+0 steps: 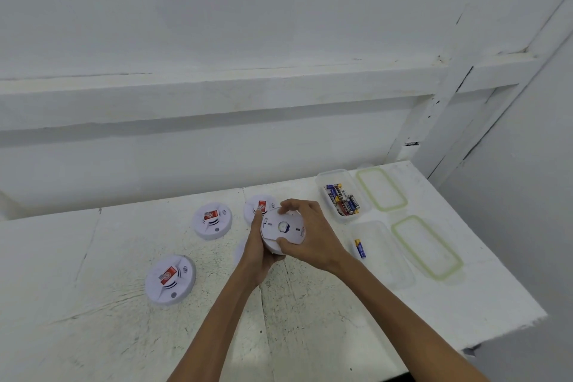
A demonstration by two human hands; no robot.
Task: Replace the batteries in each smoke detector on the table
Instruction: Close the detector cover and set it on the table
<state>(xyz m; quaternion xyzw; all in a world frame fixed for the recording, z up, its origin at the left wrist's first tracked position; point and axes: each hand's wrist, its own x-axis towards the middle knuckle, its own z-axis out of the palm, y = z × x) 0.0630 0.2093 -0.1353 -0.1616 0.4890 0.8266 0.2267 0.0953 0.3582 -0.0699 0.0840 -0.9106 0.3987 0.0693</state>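
Observation:
I hold a round white smoke detector [282,231] above the table, its back plate turned up toward me. My left hand [259,253] cups it from below and on its left edge. My right hand [310,234] grips its rim from the right, fingers over the top edge and thumb on the near edge. Three more white detectors lie face up with red labels: one at the near left [170,280], one farther back [211,220], one behind my hands [259,207]. Another white round piece [240,250] is mostly hidden behind my left wrist.
A clear plastic box [342,194] holds several batteries at the back right; a nearer clear box [383,253] holds a single blue battery [360,248]. Two green-rimmed lids [381,188] [427,246] lie to their right. The white table [93,273] ends at right near a wall.

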